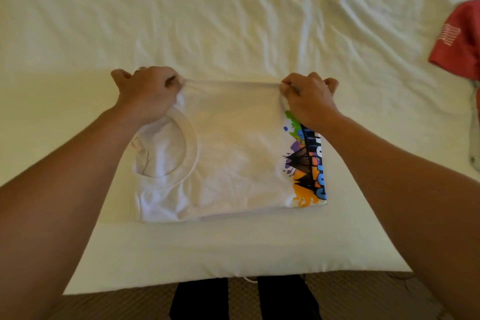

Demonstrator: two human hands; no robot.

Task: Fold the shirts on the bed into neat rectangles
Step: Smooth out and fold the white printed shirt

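Two dark trouser legs (pixel 244 296) down at the bottom over brownish textured carpet (pixel 363 291), then the bed (pixel 181 249) edge right there. White shirt (pixel 228 153) lying near that edge, folded into a rough rectangle, collar on the left, colourful splatter print on the right fold. Left hand (pixel 148 91) and right hand (pixel 309 96) each pinching a far corner, top edge pulled taut. Loads of wrinkled cream sheet beyond. Red shirt (pixel 459 36) crumpled far right, grey fabric (pixel 474 132) below it.
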